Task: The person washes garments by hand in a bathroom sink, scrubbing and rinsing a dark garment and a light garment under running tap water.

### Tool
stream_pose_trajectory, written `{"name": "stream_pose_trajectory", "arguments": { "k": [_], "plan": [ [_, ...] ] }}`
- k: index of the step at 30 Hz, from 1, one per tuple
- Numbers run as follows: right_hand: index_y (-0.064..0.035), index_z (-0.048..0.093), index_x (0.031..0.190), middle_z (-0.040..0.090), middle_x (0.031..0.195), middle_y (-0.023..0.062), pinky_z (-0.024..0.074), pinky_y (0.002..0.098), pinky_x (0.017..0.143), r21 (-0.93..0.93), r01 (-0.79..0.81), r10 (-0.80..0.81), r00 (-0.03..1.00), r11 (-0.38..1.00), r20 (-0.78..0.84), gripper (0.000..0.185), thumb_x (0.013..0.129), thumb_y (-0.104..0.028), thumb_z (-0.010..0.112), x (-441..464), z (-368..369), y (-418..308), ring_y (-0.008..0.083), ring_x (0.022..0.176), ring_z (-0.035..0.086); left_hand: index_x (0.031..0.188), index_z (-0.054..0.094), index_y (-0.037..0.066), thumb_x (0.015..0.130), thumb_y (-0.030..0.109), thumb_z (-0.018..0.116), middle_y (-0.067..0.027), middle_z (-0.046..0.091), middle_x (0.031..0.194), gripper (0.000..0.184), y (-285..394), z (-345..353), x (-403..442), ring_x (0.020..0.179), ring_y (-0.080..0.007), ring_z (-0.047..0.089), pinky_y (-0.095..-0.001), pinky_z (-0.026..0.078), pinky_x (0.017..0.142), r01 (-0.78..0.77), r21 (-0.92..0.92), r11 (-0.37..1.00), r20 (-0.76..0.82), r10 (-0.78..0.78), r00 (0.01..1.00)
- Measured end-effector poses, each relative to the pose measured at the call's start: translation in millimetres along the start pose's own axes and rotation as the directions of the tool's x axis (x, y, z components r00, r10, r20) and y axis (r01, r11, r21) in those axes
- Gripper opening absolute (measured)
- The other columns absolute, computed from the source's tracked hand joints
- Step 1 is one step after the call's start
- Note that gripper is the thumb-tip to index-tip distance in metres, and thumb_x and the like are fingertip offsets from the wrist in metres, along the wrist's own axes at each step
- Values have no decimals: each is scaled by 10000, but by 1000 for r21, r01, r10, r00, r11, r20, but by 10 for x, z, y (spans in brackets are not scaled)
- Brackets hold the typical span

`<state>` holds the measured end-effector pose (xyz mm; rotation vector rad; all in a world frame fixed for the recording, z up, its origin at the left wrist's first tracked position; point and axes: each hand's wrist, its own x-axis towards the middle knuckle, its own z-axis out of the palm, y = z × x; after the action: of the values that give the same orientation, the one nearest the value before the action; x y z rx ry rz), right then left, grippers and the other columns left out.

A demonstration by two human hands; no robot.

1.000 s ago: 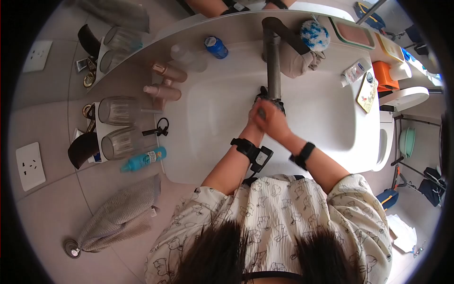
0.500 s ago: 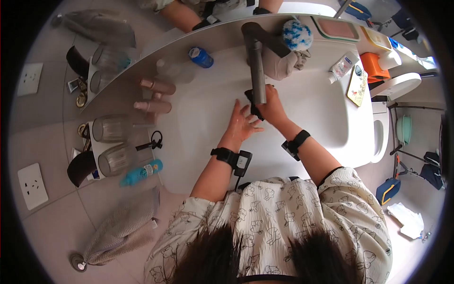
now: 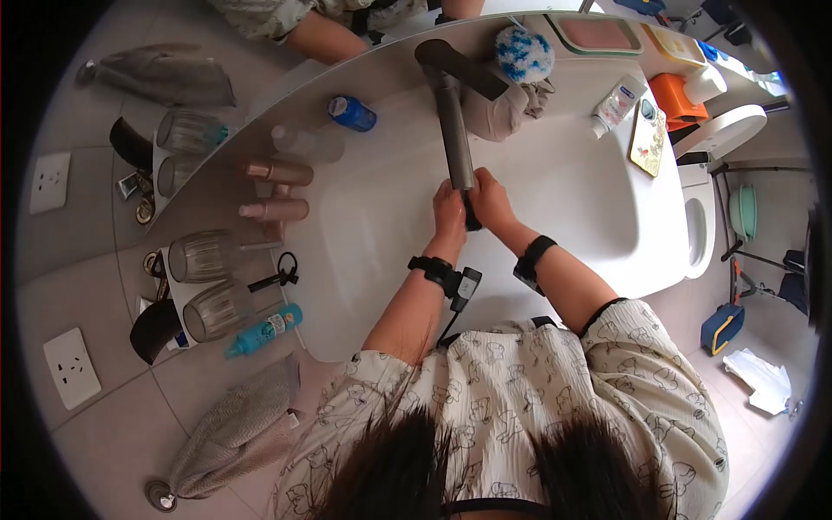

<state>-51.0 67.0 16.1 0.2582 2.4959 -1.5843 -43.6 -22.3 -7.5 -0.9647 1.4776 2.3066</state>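
Under the dark grey faucet (image 3: 455, 139), my two hands are together over the white sink (image 3: 555, 208). Between them is a small, soft-looking black item (image 3: 472, 213), mostly hidden, whose kind I cannot make out. My right hand (image 3: 492, 201) is closed on it from the right. My left hand (image 3: 448, 212) is closed too, with fingers curled against the item from the left. The spout end covers part of the fingers of both hands. Each wrist wears a black strap with a small device.
Pink pump bottles (image 3: 276, 210) and a blue container (image 3: 353, 113) stand left and behind. A bunched grey cloth (image 3: 494, 113) and blue-white pompom (image 3: 524, 54) sit behind the faucet. On the right rim lie a white tube (image 3: 619, 106) and a patterned phone (image 3: 648, 139). A turquoise bottle (image 3: 264, 330) is at left.
My left hand has gone from spread fingers to closed, moving up against the black item beside my right hand. The black item now hangs lower between both hands. The view has shifted slightly.
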Motion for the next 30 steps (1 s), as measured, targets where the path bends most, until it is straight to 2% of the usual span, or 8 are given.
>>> {"name": "stream_pose_trajectory", "arguments": {
  "k": [5,9,10,11,13,18,20,30],
  "plan": [
    [13,543,1019,599,928,170,419,399,821,436,-423,307,899,794,312,340,878,-254,385,328,-30,43,300,947,560,832,546,13,824,128,439,-112,573,739,157,188,67,135,722,-192,556,-339,445,653,-520,435,735,141,515,846],
    [-7,520,1109,566,1019,111,413,302,860,555,21,-277,882,832,382,304,848,-158,483,449,-63,96,206,1041,507,902,548,9,821,134,433,-134,591,774,188,566,-55,144,663,-251,551,-364,451,657,-584,572,576,158,622,767],
    [-15,513,1137,566,1038,96,413,267,864,153,479,-499,783,864,372,316,828,-80,503,472,-164,66,175,1014,521,925,543,7,822,131,435,-133,595,813,193,618,-68,120,693,-264,560,-366,452,685,-582,509,634,99,628,772],
    [-15,513,1137,566,1038,96,413,267,864,159,477,-499,780,865,377,316,828,-80,503,446,-193,-55,175,1014,521,949,537,6,823,128,438,-131,600,853,201,632,-108,143,724,-277,569,-368,452,713,-579,440,686,41,629,776],
    [-38,484,1175,560,1082,119,422,301,846,464,-172,-141,814,869,564,402,791,-85,592,404,-228,-233,211,988,534,997,525,3,837,125,435,-133,584,932,220,618,-173,193,822,-260,560,-352,445,749,-584,462,668,28,647,762],
    [-55,472,1200,564,1094,66,427,323,836,337,-158,-107,754,928,648,444,797,-155,630,516,-115,-27,209,990,533,1116,464,12,903,198,435,-104,532,1013,285,523,-187,173,917,-197,524,-304,428,802,-554,359,751,18,588,809],
    [-73,473,1211,560,1087,41,435,300,813,443,-618,169,685,649,709,445,810,-180,634,389,-309,-328,177,979,531,1137,447,20,907,209,440,-103,526,1021,298,525,-81,69,927,-197,522,-316,430,807,-423,112,899,43,421,906],
    [-65,515,1150,582,998,20,419,265,837,527,-331,7,851,783,525,376,812,-176,635,453,-358,-373,94,937,526,1099,487,52,875,165,411,-65,528,1018,262,569,-142,22,949,-153,495,-278,391,838,-405,64,912,132,395,909]
  ]
}}
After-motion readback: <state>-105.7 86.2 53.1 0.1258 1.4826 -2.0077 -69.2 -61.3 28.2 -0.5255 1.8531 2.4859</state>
